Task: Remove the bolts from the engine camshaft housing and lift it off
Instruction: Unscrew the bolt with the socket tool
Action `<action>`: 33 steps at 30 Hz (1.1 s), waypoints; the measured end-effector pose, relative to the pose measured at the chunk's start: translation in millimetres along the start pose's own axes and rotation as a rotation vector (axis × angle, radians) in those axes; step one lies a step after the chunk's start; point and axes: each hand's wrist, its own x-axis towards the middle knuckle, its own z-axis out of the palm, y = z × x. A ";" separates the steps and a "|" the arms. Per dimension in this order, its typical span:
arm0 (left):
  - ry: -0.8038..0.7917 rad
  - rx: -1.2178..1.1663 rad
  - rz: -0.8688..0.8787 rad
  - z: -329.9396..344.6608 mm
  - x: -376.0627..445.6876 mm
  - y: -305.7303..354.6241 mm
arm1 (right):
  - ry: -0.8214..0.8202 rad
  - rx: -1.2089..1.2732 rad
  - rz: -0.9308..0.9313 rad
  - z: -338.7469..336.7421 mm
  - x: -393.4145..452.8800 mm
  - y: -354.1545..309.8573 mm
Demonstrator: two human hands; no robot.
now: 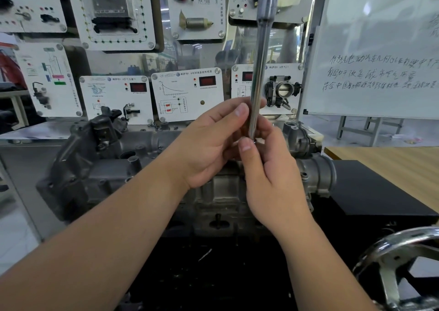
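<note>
1. A workshop with sensor display panels (187, 94) and a whiteboard (380, 49) stood behind the engine (142, 168).
2. Nearest, above the engine, the left hand (209, 149) and right hand (273, 180) each had their grip pinching the lower end of an upright extension bar (260, 68).
3. The camshaft housing (152, 142) sat on the engine top, under the hands.
4. Likely still tool preparation; next, seating the bar on a bolt.

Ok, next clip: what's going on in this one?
A person holds a long metal socket extension upright in front of them, above the engine on the bench. The left hand and the right hand both pinch its lower end; what they are doing there is hidden by the fingers. The tool is not on any bolt, and the housing is still in place on the engine.
</note>
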 end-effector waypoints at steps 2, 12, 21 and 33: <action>-0.003 0.013 -0.018 1.2 -0.8 0.9 | -0.012 0.031 0.003 -0.3 0.1 -1.1; -0.008 -0.015 -0.013 6.0 -1.2 2.7 | -0.023 0.100 0.012 -5.0 3.2 -0.2; 0.053 -0.030 0.004 4.6 -0.7 2.2 | 0.038 0.069 0.022 3.4 -0.3 3.2; 0.087 -0.039 0.066 3.0 0.4 -0.4 | 0.029 -0.020 -0.040 1.9 -1.2 2.5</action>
